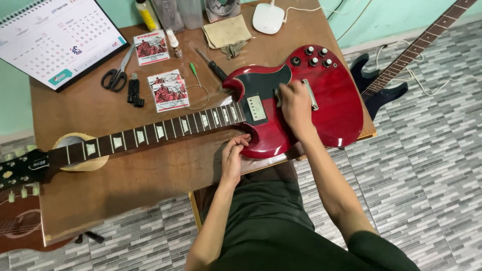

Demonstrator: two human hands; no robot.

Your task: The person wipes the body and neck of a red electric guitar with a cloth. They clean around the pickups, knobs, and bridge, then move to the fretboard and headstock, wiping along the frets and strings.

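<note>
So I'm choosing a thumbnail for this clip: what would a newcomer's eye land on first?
The glossy red electric guitar lying across the brown table, its neck running left onto a tape roll. Next, the right hand pressed on the body near the bridge, and the left hand gripping the lower edge. A dark blue guitar lies on the tiled floor at right.

A home guitar-repair corner — wooden table [150, 175], scissors [116, 75], screwdriver [213, 66], second guitar [396, 75] on tiled floor [427, 175].
</note>
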